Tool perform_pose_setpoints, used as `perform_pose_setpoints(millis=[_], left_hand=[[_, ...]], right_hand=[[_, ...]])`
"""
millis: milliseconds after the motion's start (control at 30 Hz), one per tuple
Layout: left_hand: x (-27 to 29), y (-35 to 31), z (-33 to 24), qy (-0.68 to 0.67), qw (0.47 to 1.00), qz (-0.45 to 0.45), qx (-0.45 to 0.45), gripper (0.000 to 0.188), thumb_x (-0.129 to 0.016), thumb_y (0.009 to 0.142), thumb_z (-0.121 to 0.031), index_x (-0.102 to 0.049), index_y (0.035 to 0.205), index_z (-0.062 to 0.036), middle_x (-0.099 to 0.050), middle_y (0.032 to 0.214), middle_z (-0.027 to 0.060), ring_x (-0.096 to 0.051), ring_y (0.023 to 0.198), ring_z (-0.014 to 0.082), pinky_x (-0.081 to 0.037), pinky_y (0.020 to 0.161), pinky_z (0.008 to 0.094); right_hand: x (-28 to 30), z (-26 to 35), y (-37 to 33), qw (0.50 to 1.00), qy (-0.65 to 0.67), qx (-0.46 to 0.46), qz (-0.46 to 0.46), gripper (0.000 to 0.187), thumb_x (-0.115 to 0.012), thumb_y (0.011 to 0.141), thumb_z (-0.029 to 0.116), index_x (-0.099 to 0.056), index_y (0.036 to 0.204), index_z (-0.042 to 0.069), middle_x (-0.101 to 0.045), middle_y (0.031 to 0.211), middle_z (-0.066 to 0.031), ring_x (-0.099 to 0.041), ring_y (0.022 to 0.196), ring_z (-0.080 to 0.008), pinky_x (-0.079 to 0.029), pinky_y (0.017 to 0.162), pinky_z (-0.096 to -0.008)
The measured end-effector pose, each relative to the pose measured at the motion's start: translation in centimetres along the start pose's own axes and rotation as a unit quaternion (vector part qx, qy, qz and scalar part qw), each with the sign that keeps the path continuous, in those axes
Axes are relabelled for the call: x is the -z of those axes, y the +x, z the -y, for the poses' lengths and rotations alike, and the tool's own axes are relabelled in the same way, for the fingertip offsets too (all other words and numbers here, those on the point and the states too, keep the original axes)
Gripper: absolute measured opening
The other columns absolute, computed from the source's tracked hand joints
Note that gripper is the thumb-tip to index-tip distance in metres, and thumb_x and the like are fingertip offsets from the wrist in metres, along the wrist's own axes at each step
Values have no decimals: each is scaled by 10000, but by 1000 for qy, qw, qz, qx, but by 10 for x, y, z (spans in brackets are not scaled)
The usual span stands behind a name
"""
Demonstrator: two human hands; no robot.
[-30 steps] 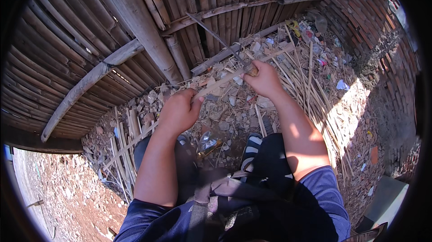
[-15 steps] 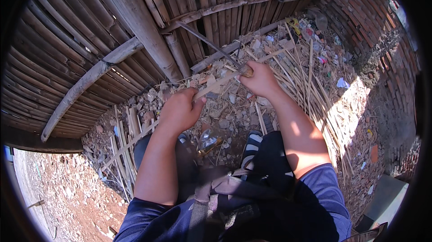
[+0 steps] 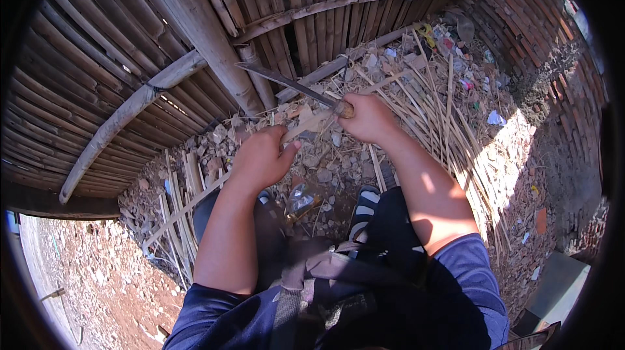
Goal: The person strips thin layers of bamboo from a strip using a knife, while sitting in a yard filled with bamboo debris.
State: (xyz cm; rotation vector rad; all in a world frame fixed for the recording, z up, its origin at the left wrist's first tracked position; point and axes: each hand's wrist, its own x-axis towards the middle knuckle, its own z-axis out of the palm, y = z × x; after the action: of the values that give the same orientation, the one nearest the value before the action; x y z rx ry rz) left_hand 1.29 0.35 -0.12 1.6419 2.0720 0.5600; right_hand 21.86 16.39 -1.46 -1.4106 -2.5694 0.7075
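Note:
My left hand point(image 3: 259, 160) is closed around a long, flat bamboo strip point(image 3: 187, 211), which slants from the lower left up to the far right. In my right hand point(image 3: 370, 119) is a long-bladed knife point(image 3: 291, 83), gripped by its wooden handle. Its dark blade points away to the left, over the rubble and toward the bamboo wall. Close to the handle, the knife crosses the strip; whether the edge touches the strip I cannot tell. My right fingers are partly hidden behind the handle.
Cut bamboo strips point(image 3: 461, 145) lie in a heap on the right, and several more pieces point(image 3: 190, 171) on the left. A bamboo wall point(image 3: 338, 21) with a thick pole point(image 3: 202, 31) stands ahead, a brick wall point(image 3: 521, 31) at right. Rubble and litter cover the ground around my feet.
My right hand has shifted slightly left and toward me. The knife's blade has swung lower and left, its flat side showing more. The left hand has hardly moved.

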Motion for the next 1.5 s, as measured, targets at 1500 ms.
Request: perform_pose_setpoints(millis=[1500], left_hand=[[-2,1,4,15,1000,21,17,305,-624,984,-308,-704,1026,-16,-722,923,269,-699,931,459,-536,858,557]], right_hand=[[3,2,0,1000,5,-2,3,434,-762,828,368,-719,1180,118,-736,1029,-203,-702,998,-415,-562,865,-514]])
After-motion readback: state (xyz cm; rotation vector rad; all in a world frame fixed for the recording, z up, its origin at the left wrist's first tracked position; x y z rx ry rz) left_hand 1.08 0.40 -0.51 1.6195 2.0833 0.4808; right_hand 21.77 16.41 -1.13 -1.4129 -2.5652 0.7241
